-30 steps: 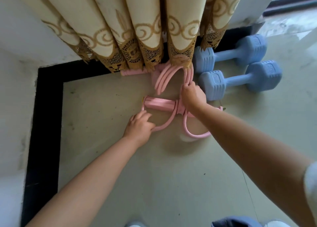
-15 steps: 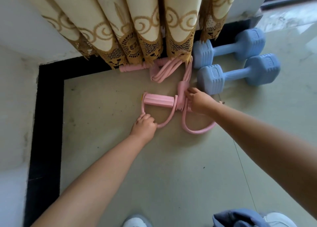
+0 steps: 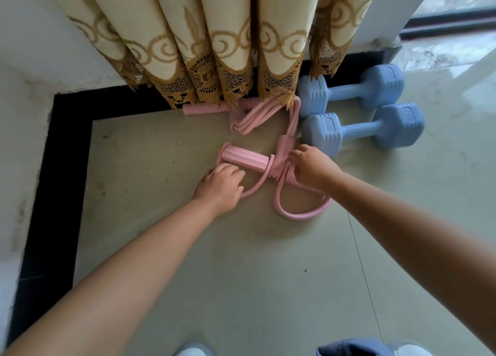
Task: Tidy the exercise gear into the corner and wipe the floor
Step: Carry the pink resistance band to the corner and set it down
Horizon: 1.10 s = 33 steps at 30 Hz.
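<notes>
A pink pedal resistance puller lies on the floor in the corner. Its near foam grip (image 3: 245,159) points left, its far handle (image 3: 205,109) lies half under the curtain, and pink tubes (image 3: 255,119) join them. My left hand (image 3: 220,186) is curled on the left foot loop just below the foam grip. My right hand (image 3: 312,167) grips the puller's right grip beside the centre joint, above the right foot loop (image 3: 298,214). Two blue dumbbells (image 3: 362,127) lie side by side right of the puller.
A cream and gold curtain (image 3: 212,41) hangs over the corner down to the black floor border (image 3: 61,146). White walls stand at left and behind. My shoes (image 3: 192,351) and a blue cloth (image 3: 354,349) show at the bottom edge.
My right hand came down from the tubes onto the puller's right side. My left hand closed on the left loop. The tubes now lie flatter toward the curtain.
</notes>
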Each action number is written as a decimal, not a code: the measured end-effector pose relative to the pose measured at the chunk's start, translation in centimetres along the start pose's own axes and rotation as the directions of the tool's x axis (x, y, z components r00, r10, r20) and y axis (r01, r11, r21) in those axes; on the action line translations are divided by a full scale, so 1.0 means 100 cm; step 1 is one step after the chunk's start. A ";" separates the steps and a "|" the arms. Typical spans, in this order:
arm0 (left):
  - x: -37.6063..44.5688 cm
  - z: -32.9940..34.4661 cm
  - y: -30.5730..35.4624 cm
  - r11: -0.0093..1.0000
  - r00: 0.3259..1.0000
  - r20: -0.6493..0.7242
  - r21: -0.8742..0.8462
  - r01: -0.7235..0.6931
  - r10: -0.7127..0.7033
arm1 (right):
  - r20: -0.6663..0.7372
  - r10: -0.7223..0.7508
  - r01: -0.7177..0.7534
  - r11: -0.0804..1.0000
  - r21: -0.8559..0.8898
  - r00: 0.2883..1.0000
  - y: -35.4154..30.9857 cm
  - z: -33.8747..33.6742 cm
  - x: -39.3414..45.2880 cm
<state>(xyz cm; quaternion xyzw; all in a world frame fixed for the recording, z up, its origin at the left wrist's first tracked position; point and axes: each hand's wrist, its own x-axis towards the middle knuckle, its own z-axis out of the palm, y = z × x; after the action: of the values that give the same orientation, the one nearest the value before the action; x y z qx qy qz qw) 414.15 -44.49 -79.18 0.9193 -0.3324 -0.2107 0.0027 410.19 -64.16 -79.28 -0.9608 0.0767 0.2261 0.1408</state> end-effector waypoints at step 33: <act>-0.200 -0.485 0.196 0.954 0.940 0.171 0.106 0.280 -0.295 | 0.131 -0.083 0.094 0.992 -0.084 0.988 -0.084 -0.462 -0.310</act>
<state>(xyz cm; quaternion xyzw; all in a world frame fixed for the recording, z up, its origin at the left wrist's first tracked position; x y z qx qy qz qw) 407.21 -54.07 -24.43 0.9338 -0.2014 -0.2797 -0.0958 403.61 -67.70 -23.47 -0.9523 0.0147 0.2835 0.1119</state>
